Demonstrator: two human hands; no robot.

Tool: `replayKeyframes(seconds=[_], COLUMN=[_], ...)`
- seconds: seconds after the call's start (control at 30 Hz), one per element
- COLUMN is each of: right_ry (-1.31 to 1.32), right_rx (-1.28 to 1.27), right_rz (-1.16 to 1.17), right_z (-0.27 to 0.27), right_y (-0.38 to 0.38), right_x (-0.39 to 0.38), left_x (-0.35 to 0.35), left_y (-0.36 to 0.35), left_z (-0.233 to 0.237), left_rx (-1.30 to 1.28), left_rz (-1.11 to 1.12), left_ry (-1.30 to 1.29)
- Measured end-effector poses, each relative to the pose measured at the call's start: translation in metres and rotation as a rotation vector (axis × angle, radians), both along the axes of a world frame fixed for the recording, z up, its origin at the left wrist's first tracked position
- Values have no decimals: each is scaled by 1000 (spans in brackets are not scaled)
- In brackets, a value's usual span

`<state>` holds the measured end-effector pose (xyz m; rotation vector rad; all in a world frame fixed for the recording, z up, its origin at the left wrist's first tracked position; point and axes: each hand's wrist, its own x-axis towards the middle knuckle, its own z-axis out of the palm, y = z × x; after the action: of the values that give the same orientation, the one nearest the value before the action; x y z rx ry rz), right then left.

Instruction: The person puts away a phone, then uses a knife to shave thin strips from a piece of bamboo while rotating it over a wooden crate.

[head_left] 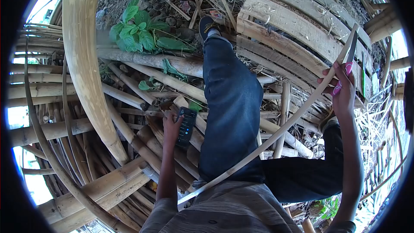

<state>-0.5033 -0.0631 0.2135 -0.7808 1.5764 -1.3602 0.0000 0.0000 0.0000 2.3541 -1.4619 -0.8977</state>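
My right hand (pixel 343 87) is closed around the pink handle of a knife (pixel 352 47), its blade pointing up and away. The same hand grips a long, pale bamboo strip (pixel 282 129), which runs beside the blade and slants down across my legs to my left side. My left hand (pixel 171 125) is beside a dark smartphone (pixel 186 126) with a lit screen. Its fingers look apart, and one reaches over the phone's edge. The phone lies over bamboo pieces next to my thigh; what supports it underneath is hidden.
A slatted wooden crate (pixel 289 26) stands ahead on the right. Thick bamboo poles (pixel 84 60) and a bamboo framework (pixel 47 86) crowd the left. A leafy green plant (pixel 136 30) grows ahead. Cut bamboo lengths (pixel 172 80) lie around my legs, with straw and shavings at right.
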Motion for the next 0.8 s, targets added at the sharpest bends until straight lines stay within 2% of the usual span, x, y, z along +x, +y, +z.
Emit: replayKeyframes(seconds=[0.1,0.27,0.47,0.6,0.67,0.8], right_ry=[1,10,12,14,17,10], right_rx=[-5,-2,0,-4,-3,-6], right_rz=[0,1,2,2,1,-1], right_z=[1,1,3,3,3,2], right_y=[-1,0,1,1,1,1], right_x=[1,0,2,1,0,0], left_x=[-11,-28,-35,-29,-7,16], left_y=[0,4,6,8,8,20], left_z=[9,17,24,14,3,-11], left_rx=[-14,0,16,-43,-120,-174], left_rz=[2,-6,-33,-1,104,236], left_ry=[27,-154,-210,-218,101,223])
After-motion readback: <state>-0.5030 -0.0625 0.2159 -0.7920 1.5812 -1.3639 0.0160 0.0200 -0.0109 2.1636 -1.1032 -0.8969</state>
